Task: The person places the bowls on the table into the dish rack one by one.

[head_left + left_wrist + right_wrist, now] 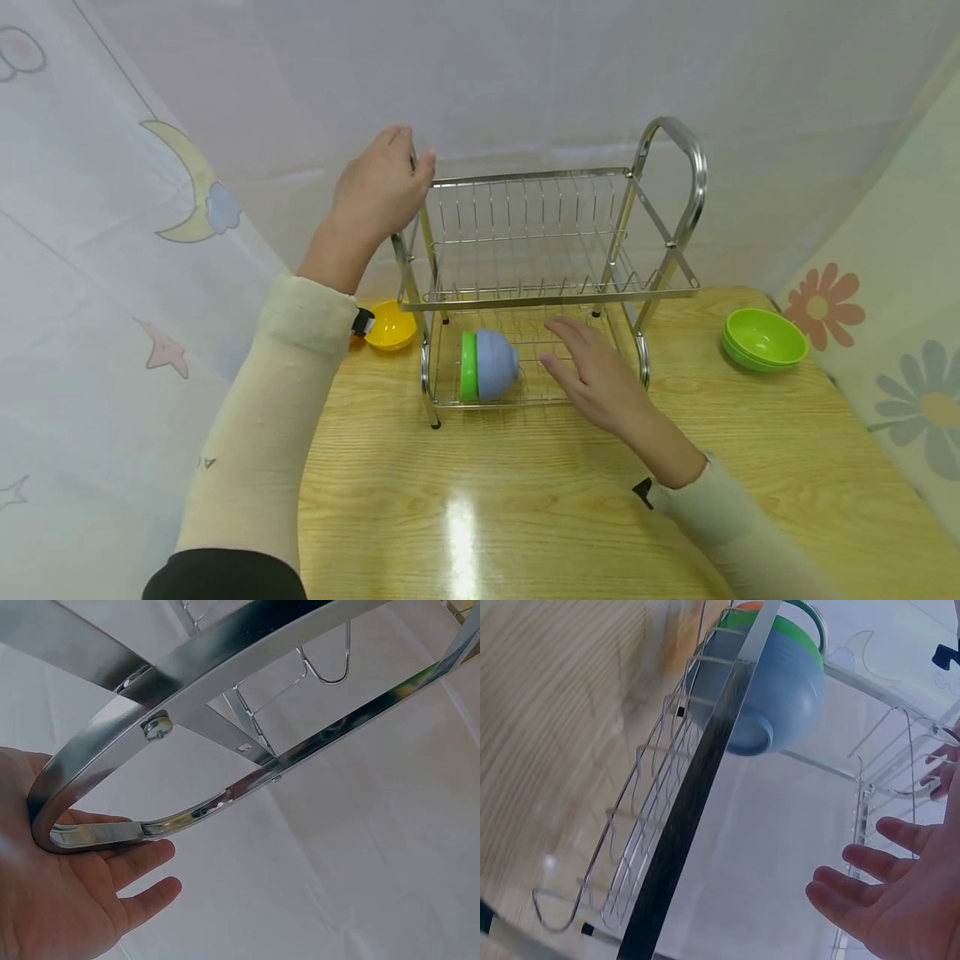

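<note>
Shows the left hand [382, 179] resting loose-fingered against a handle [64, 769] of the rack [555, 299], probably to steady it, with the right hand [603, 379] relaxed and unladen near the lower shelf [540, 403]. Sets a blue bowl [495, 364] and a green bowl [468, 367] on edge there, apparently to prevent rolling.

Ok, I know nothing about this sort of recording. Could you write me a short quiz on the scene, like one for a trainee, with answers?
1. Which hand touches the metal rack?
2. True or false: the blue bowl stands on its side on the lower shelf.
3. In the head view, what colour are the stacked bowls on the table, right of the rack?
a) orange
b) green
c) white

Key:
1. The left hand.
2. True.
3. b
</note>
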`<state>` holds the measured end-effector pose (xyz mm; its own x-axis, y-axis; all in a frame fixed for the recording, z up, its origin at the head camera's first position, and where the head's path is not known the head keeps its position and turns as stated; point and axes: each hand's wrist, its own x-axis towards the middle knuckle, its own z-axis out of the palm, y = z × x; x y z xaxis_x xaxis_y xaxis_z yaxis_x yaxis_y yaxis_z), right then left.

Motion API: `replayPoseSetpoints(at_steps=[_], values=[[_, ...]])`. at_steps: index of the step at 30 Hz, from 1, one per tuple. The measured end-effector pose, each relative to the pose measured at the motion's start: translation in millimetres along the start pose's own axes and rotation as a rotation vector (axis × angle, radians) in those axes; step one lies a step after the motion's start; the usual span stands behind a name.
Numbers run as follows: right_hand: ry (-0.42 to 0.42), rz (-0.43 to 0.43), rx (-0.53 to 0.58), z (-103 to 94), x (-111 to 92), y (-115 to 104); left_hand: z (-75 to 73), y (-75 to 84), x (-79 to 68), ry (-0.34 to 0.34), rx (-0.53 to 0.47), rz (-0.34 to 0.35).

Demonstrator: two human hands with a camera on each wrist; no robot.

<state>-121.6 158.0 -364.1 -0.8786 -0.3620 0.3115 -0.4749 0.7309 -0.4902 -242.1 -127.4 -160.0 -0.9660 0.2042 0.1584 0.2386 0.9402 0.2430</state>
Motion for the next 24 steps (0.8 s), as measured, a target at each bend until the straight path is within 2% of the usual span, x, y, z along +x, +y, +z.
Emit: replayPoseSetpoints(at_steps=[3, 6, 13, 15, 17, 20, 24], values=[[0.041, -0.016, -0.02, -9.4, -11.7, 4.8, 0.3, 0.2, -0.7, 0.001, 0.004, 0.003], [0.119, -0.042, -0.047, -18.4, -24.1, 10.8, 0.8, 0.2, -0.9, 0.004, 0.007, 0.007], [0.444, -0.21, -0.076, -39.5, -43.9, 30.1, -0.2, 1.7, -2.1, 0.006, 0.008, 0.004], [0.513, -0.229, -0.081, -45.9, -47.9, 37.6, -0.3, 2.9, -2.5, 0.006, 0.012, 0.003], [0.566, -0.228, -0.091, -51.6, -51.5, 46.3, -0.3, 4.2, -2.8, 0.006, 0.012, 0.003], [0.604, -0.184, -0.128, -60.1, -58.6, 60.8, 0.2, 6.0, -2.9, 0.006, 0.016, 0.002], [0.583, -0.078, -0.189, -71.5, -68.3, 79.4, 0.9, 7.2, -2.5, 0.009, 0.023, 0.005]])
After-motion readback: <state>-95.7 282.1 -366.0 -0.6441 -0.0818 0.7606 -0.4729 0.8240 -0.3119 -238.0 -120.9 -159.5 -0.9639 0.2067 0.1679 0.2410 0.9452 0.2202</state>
